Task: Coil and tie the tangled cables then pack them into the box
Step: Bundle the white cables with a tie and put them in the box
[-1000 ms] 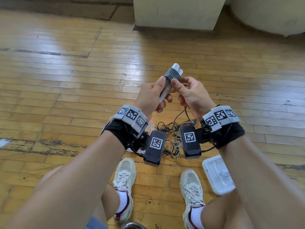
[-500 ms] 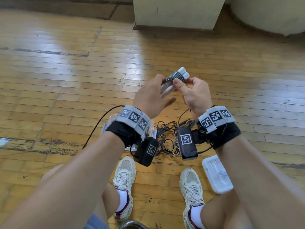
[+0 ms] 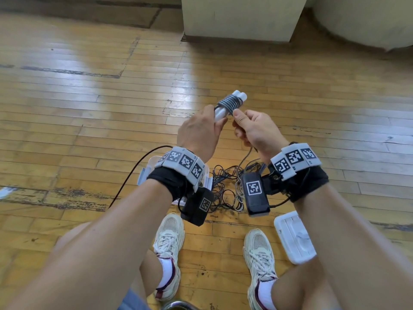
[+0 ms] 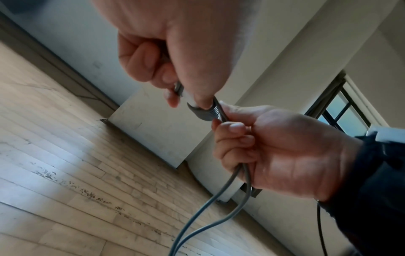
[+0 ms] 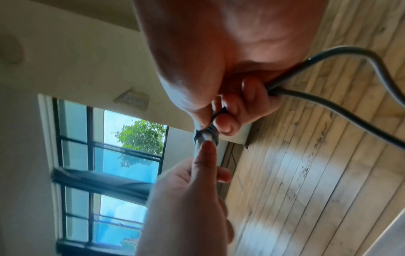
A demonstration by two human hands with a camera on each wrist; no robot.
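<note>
A bundle of white cable with grey cable wound tightly round it [image 3: 230,102] is held up above the floor. My left hand [image 3: 209,115] grips the bundle's lower white end. My right hand [image 3: 240,117] pinches the grey cable just below the windings, and the loose grey cable [image 4: 219,199] runs down through its fist. The left wrist view shows the windings [image 4: 206,112] between both hands. A tangle of dark cables [image 3: 225,189] lies on the floor under my wrists. The clear box [image 3: 145,173] is partly hidden behind my left wrist.
A white lid [image 3: 295,237] lies on the wooden floor by my right knee. My two shoes [image 3: 169,240] stand below the tangle. A pale cabinet base [image 3: 241,19] stands at the far side. A thin black lead [image 3: 134,173] trails from my left wrist.
The bundle has tipped from upright to leaning right. My left hand has rolled over so its back faces up. My right hand stays at the windings.
</note>
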